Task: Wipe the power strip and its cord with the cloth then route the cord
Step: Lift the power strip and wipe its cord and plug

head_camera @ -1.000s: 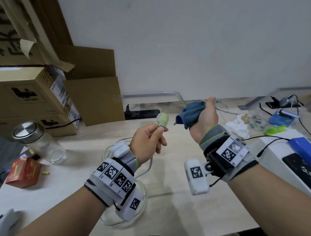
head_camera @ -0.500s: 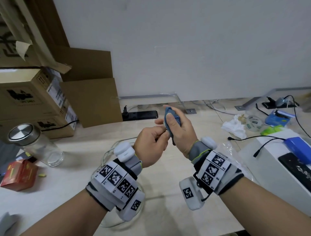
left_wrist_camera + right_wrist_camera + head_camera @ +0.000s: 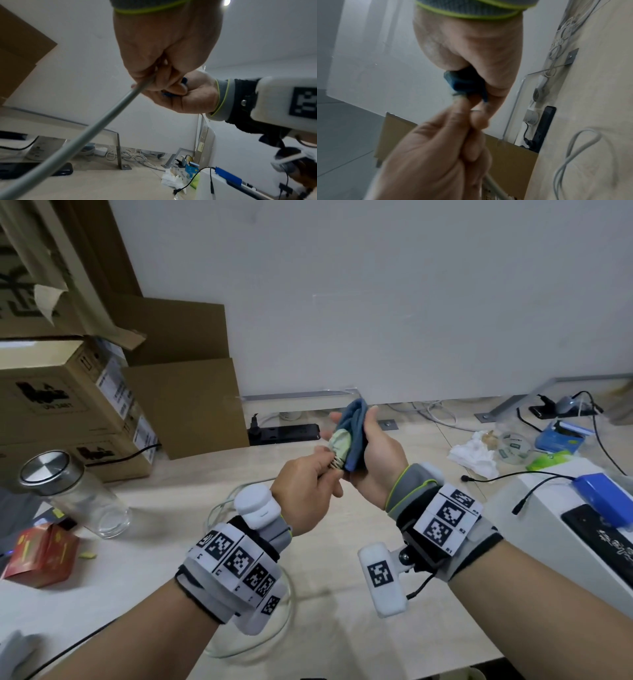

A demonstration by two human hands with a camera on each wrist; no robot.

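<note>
Blue cloth (image 3: 356,436), bunched, wrapped in the right hand (image 3: 371,463), fingers and thumb curled round it; held above the surface (image 3: 342,594), in front of the white wall. Pale plug (image 3: 340,444) sits against the cloth's left face, partly cupped by it, metal prongs pointing down toward the left hand (image 3: 306,491). Left hand's grip: fingertips pinch the plug at its prong end, hand closed; right wrist view shows the same pinch just below the cloth, blurred. Grey cord (image 3: 82,136) runs out of the left fist and down toward the surface (left wrist view); loops of it lie on the surface under and behind the left forearm. The two hands touch at the plug.

Black power strip (image 3: 284,433) lies at the back of the surface against the wall, one black plug in its left end, well apart from both hands.

Outward: cardboard boxes (image 3: 68,405) stacked at left; glass jar (image 3: 72,494) with metal lid in front of them; red carton (image 3: 37,556) near the left edge. At right, crumpled white tissue (image 3: 474,455), white box (image 3: 565,529) carrying a blue device (image 3: 606,498) and a black one.
</note>
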